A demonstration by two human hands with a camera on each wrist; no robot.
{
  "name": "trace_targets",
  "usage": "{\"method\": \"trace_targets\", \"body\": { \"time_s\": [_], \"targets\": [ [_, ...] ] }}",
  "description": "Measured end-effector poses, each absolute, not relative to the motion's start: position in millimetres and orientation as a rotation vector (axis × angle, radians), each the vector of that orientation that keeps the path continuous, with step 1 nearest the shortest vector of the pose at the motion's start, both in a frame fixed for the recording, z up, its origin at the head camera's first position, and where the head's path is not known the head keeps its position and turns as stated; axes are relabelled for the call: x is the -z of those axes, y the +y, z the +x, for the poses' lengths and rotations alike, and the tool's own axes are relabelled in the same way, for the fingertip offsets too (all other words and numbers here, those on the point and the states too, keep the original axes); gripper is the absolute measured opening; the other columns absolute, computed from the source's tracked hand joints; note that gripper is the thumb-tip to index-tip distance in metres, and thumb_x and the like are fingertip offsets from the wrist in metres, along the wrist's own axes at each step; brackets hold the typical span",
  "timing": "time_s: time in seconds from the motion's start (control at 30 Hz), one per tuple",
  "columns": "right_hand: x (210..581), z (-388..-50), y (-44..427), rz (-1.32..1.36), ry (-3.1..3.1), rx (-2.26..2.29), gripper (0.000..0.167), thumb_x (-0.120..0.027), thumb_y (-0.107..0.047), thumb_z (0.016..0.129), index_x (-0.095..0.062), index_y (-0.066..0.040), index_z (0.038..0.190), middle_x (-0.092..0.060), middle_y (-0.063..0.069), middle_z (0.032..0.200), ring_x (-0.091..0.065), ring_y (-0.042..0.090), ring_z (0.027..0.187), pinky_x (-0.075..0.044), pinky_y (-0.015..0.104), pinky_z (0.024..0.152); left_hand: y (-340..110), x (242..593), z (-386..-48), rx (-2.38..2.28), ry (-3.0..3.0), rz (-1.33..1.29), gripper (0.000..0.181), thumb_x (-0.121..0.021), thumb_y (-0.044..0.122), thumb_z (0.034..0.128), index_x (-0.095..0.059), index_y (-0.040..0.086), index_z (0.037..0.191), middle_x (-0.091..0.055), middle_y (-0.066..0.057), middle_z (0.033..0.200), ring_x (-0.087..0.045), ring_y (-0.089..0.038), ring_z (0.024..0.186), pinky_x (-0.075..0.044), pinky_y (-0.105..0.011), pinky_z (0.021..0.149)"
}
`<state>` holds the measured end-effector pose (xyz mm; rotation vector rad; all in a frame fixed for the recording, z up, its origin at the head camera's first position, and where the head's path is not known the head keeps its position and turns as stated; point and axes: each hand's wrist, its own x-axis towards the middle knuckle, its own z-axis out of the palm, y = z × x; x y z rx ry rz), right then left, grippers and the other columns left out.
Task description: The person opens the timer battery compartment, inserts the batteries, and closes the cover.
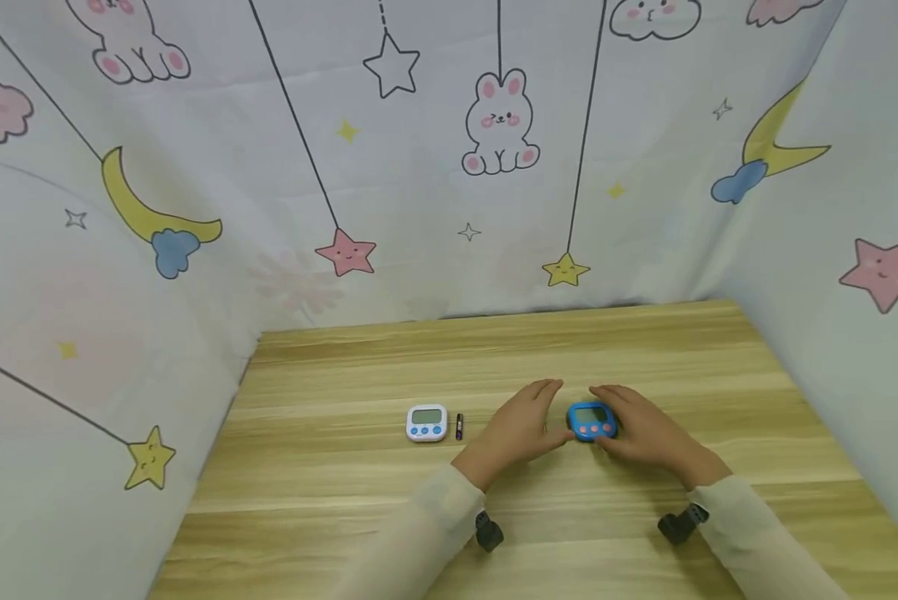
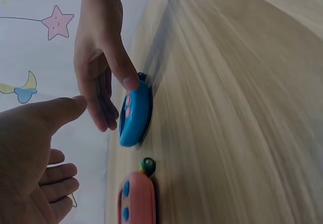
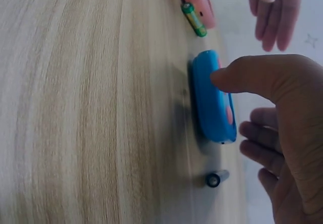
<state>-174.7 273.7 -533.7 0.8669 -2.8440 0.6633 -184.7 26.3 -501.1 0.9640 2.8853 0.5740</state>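
Observation:
A blue timer (image 1: 586, 429) with pink buttons lies between the hands. My right hand (image 1: 647, 433) is at its right side, thumb tip against or just before its edge (image 3: 207, 108), contact uncertain; the fingers extend loosely above. My left hand (image 1: 520, 425), thumb and fingers spread, holds nothing left of the blue timer. Farther left lie a timer with blue buttons (image 1: 426, 434), pale in the head view and pinkish in the wrist views (image 2: 144, 201), and a battery (image 1: 460, 427), green in the right wrist view (image 3: 194, 19). Another battery (image 3: 217, 178) lies beyond the blue timer, hidden in the head view.
The wooden table (image 1: 329, 500) meets a white cloth (image 1: 419, 192) printed with stars, moons and rabbits at the back and both sides. Small dark wrist cameras sit at the left cuff (image 1: 488, 532) and right cuff (image 1: 681, 525).

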Motion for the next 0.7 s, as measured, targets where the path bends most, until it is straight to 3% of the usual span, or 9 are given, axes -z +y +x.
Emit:
{"method": "trace_targets", "body": {
  "time_s": [0.2, 0.53, 0.7],
  "targets": [
    [533.1, -173.9, 273.3, 0.875, -2.859, -0.622, 0.071, -0.077, -0.028, 0.083, -0.047, 0.006, 0.138, -0.051, 0.026, 0.133, -0.049, 0.044, 0.12, -0.043, 0.059, 0.096, 46.3, 504.7, -189.4, -0.507, 2.857, 0.896, 0.079, -0.066, 0.054, 0.0872, -0.036, 0.016, 0.15, -0.043, -0.001, 0.148, -0.043, -0.014, 0.133, -0.042, -0.028, 0.104],
    [536.6, -175.0, 274.4, 0.896, -2.856, -0.593, 0.071, -0.079, -0.03, 0.081, -0.05, 0.005, 0.137, -0.053, 0.02, 0.131, -0.052, 0.038, 0.118, -0.045, 0.055, 0.097, 64.3, 506.4, -194.8, -0.325, 2.796, 0.874, 0.074, -0.064, 0.055, 0.0879, -0.041, 0.018, 0.148, -0.048, 0.002, 0.143, -0.049, -0.013, 0.127, -0.044, -0.027, 0.1],
    [538.5, -173.8, 275.6, 0.906, -2.841, -0.615, 0.067, -0.078, -0.025, 0.081, -0.052, 0.006, 0.134, -0.056, 0.019, 0.126, -0.054, 0.038, 0.114, -0.046, 0.055, 0.094, 66.9, 510.6, -196.3, -0.261, 2.805, 0.894, 0.066, -0.064, 0.052, 0.0897, -0.047, 0.018, 0.144, -0.052, 0.003, 0.138, -0.051, -0.013, 0.124, -0.037, -0.027, 0.107]
  ]
}}
